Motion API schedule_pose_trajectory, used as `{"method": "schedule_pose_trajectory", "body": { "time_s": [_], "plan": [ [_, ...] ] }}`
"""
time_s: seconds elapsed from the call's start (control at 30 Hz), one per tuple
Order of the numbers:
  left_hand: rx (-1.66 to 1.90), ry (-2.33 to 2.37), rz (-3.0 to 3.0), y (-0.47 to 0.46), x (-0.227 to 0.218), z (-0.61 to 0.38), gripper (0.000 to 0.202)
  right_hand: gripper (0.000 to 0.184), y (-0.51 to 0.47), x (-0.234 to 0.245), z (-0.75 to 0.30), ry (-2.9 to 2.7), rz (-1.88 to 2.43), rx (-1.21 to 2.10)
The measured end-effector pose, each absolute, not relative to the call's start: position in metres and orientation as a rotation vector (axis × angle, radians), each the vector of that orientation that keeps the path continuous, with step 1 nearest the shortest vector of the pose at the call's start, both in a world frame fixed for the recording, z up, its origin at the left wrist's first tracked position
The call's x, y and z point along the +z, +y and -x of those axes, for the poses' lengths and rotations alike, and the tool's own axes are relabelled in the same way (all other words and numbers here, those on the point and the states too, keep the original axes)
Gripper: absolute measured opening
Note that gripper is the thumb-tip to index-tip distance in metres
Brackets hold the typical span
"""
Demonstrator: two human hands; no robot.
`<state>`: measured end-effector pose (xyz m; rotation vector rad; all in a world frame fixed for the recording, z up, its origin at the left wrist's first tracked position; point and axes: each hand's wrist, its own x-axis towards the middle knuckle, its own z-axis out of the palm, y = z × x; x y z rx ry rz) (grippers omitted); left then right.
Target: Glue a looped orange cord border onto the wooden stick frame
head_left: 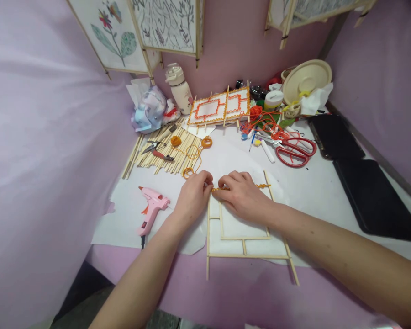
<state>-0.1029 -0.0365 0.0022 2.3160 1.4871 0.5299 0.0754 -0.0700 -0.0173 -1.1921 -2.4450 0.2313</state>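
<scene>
A frame of thin wooden sticks (250, 256) lies on white paper, with a smaller stick rectangle inside it. Orange cord (263, 186) runs in wavy loops along its far stick. My left hand (194, 194) pinches at the far left corner, apparently on the cord; its fingertips hide the exact grip. Beside it, my right hand (241, 194) is closed over the far stick, thumb and fingers pressing the cord against it. Loose orange cord (188, 172) lies coiled just beyond my left hand, with an orange ball (176, 141) farther back.
A pink glue gun (152, 208) lies at left. Behind it are wooden sticks (178, 155) with red-handled pruners (160, 154) on top. Red-handled scissors (296, 151), red yarn (269, 125) and dark phone-like slabs (376, 196) occupy the right. A finished-looking corded panel (208, 108) leans behind.
</scene>
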Motion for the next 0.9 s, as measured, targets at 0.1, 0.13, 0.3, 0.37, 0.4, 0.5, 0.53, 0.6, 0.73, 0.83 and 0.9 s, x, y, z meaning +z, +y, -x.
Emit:
{"method": "schedule_pose_trajectory", "body": {
  "time_s": [0.1, 0.13, 0.3, 0.37, 0.4, 0.5, 0.53, 0.6, 0.73, 0.83, 0.9],
  "plan": [
    [0.495, 1.482, -2.309, -0.033, 0.004, 0.102, 0.014, 0.02, -0.07, -0.016, -0.076, -2.452, 1.2, 0.247],
    [0.485, 1.474, -2.307, -0.033, 0.004, 0.102, 0.014, 0.019, -0.07, -0.016, -0.076, -2.452, 1.2, 0.251],
    [0.526, 1.422, -2.148, -0.03, 0.008, 0.109, 0.014, 0.02, -0.071, -0.017, -0.077, -2.43, 1.2, 0.285],
    [0.592, 1.398, -2.036, -0.029, 0.008, 0.114, 0.017, 0.021, -0.071, -0.017, -0.077, -2.422, 1.199, 0.302],
    [0.623, 1.389, -1.985, -0.028, 0.008, 0.117, 0.019, 0.022, -0.071, -0.017, -0.077, -2.42, 1.197, 0.308],
    [0.732, 1.428, -1.853, -0.027, 0.006, 0.124, 0.022, 0.022, -0.071, -0.017, -0.077, -2.413, 1.196, 0.319],
    [0.786, 1.467, -1.823, -0.028, 0.005, 0.126, 0.021, 0.022, -0.071, -0.017, -0.077, -2.41, 1.196, 0.323],
    [0.87, 1.562, -1.81, -0.035, 0.003, 0.128, 0.018, 0.023, -0.071, -0.016, -0.077, -2.403, 1.189, 0.329],
    [0.778, 1.689, -1.99, -0.057, 0.0, 0.127, 0.014, 0.024, -0.071, -0.017, -0.077, -2.391, 1.169, 0.344],
    [0.719, 1.651, -2.11, -0.068, -0.003, 0.122, 0.007, 0.025, -0.071, -0.018, -0.078, -2.334, 1.149, 0.354],
    [0.73, 1.62, -2.131, -0.07, -0.005, 0.12, 0.003, 0.027, -0.07, -0.016, -0.08, -2.269, 1.156, 0.359]
  ]
}}
